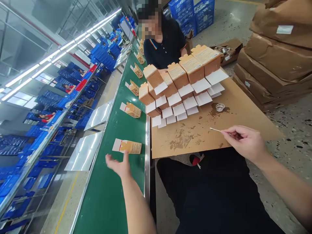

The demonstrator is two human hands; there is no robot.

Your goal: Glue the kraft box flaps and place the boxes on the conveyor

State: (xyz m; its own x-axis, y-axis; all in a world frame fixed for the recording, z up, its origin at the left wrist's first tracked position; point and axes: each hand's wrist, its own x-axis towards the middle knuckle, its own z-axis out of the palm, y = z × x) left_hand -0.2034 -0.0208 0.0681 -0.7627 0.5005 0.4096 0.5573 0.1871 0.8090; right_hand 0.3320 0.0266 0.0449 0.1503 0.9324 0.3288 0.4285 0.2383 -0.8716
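Observation:
My right hand (pixel 243 139) pinches a thin cotton swab (pixel 215 129) above the near edge of a brown cardboard sheet (pixel 231 107). The swab's white tip points left. Over the green conveyor belt (pixel 102 191), my left hand (pixel 119 164) has thumb and fingers spread with nothing between them. Just beyond it lies a small tan carton (pixel 133 147) with its white flap out to the left; whether the hand touches it I cannot tell. A small clear dish (pixel 220 107) sits on a wet patch of the cardboard.
Stacked tan cartons (pixel 185 73) with white flaps stand on the cardboard. More cartons (pixel 133 110) line the belt. A co-worker (pixel 163 42) sits behind the stack. Large brown wrapped bundles (pixel 280 61) rise at the right, and blue crates (pixel 182 16) stand behind.

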